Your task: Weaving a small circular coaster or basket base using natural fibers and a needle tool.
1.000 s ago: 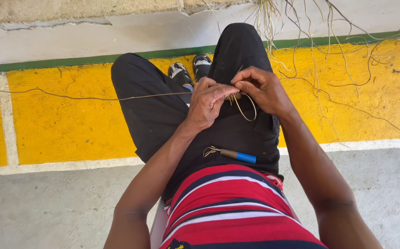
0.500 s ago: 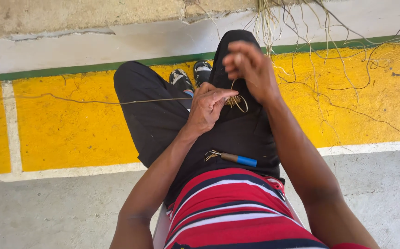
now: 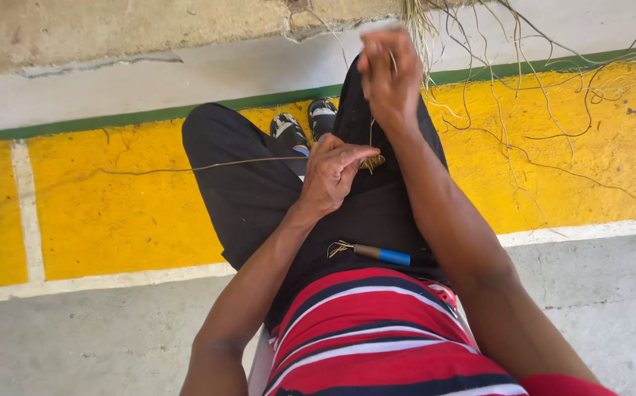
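Observation:
I sit with black trousers and a red striped shirt. My left hand rests over my thigh and pinches a small knot of dry straw fibre. A long thin strand trails from it to the left across my knee. My right hand is raised higher up, blurred, fingers closed on a fibre that runs down to the knot. A small tool with a blue handle lies on my lap, straw wrapped at its tip.
Loose dry fibres hang and lie at the upper right over a yellow painted band of floor with white lines and a green stripe. My shoes show past my knees. Grey concrete lies near me.
My right hand has lifted up and away from the left hand, drawing the fibre upward. The left hand stays on the knot. The loop of fibre seen earlier has pulled tight.

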